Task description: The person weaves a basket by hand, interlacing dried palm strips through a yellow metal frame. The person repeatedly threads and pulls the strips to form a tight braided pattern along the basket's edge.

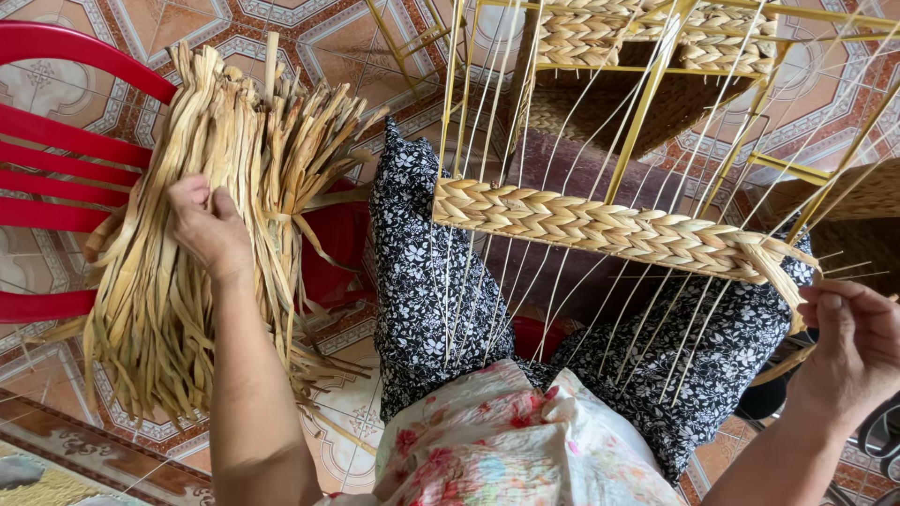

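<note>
Pinched between the thumb and fingers of the right hand (855, 349), at the right edge of the frame, is the loose end of a dried straw strand (780, 274); the grip is narrow and closed on it. That strand runs off the right end of a braided band (600, 227) woven across thin pale uprights, in the middle of the frame. The band sits on a yellow wire frame (656, 75) that leans over the person's lap, and a second stretch of the same braid shows at the top of the frame.

Left hand (210, 230) lies at centre left on a thick bundle of dried straw strips (187, 234), fingers curled into the strips; whether it has closed on a single strip I cannot tell. The bundle drapes over the seat of a red plastic chair (66, 169) at the upper left, its ends hanging toward the patterned tile floor (309, 37).

Black trousers with a white flower print (422, 272) cover the knees under the frame, and a pale flowered shirt (487, 440) shows at the bottom centre.
</note>
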